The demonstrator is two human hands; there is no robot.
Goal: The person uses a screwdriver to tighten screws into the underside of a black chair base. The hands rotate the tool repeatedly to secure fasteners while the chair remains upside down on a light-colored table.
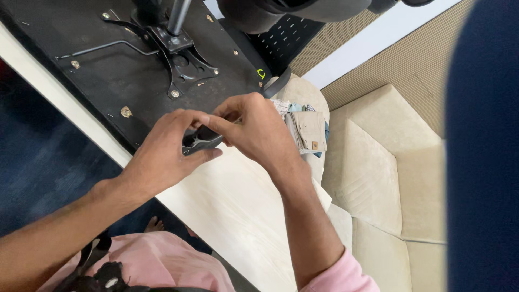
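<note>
Head view: your left hand [165, 148] and right hand [254, 130] meet over the pale table [227, 205], both pinched shut on one small black part [201, 138] held between the fingertips. You seem to be readying it for fitting. Just beyond your grip lies the upturned chair seat [108, 70] with its bracket [181, 57]. Next calls for lining the part up carefully.

small part [201, 138]: black plastic, slightly glossy, showing between both hands
seat underside [113, 59]: matt black, rough, lying at 11 o'clock
bracket [184, 62]: dark painted metal, shining faintly
tabletop [232, 200]: pale smooth wood
sofa [378, 178]: cream cloth, velvety, sitting at 3 o'clock
</note>
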